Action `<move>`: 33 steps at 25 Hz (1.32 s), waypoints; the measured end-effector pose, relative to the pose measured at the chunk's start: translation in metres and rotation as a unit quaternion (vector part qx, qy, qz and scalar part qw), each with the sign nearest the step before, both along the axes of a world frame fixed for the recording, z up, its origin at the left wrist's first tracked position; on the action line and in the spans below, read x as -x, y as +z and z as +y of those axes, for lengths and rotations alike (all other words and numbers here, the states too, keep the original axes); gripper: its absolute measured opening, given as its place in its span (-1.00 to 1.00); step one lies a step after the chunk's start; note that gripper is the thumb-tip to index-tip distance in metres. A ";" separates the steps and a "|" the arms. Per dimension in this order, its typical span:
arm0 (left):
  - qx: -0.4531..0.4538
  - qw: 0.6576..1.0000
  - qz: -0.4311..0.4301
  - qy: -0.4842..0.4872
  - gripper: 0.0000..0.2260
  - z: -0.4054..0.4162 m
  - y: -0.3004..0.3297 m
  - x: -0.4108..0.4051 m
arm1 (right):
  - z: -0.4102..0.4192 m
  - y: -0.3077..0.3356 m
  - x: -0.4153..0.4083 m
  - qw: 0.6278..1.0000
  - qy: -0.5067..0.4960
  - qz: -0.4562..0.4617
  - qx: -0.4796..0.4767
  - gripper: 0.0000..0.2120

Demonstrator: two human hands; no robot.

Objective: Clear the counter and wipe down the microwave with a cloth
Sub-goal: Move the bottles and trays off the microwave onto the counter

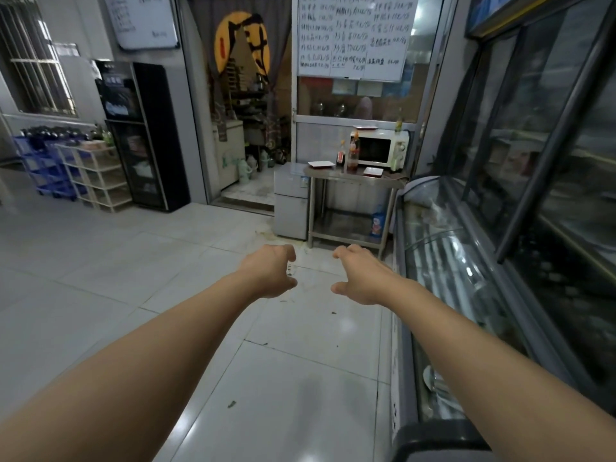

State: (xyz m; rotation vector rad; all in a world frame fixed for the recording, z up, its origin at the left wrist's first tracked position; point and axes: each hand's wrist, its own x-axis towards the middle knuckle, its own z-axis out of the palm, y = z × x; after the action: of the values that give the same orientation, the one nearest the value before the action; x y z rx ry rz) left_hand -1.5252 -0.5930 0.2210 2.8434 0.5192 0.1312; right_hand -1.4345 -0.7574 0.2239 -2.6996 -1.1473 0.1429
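Observation:
A white microwave [379,149] stands at the back of a steel counter [336,176] across the room. On the counter lie two flat red-rimmed trays [320,164] [373,171], with sauce bottles [353,155] between them. A brown cloth [396,177] lies at the counter's right end. Another tray and a bottle [398,121] sit on top of the microwave. My left hand [271,271] and my right hand [358,275] stretch out in front of me over the floor, far from the counter, fingers loosely curled and holding nothing.
A small grey fridge [291,201] stands left of the counter. A glass display freezer [443,278] runs along the right side. A blue bottle [377,221] sits on the counter's lower shelf. A black cabinet [140,135] and shelving racks stand at the left. Tiled floor lies between.

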 end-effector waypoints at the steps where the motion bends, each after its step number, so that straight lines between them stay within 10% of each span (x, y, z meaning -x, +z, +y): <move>1: 0.003 1.000 0.001 -0.001 -0.58 0.010 -0.001 -0.016 | 0.009 -0.001 -0.015 1.000 -0.001 0.000 0.001 -0.35; 33: -0.004 0.994 -0.009 -0.106 -0.57 0.328 0.009 -0.632 | 0.304 0.004 -0.606 0.993 -0.112 -0.008 -0.027 -0.36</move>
State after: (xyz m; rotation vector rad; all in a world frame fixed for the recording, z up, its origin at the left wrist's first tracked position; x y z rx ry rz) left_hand -0.8930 -0.2646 0.2296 2.8795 0.2107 0.1207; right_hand -0.8289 -0.4535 0.2276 -2.7611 -0.8309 0.0548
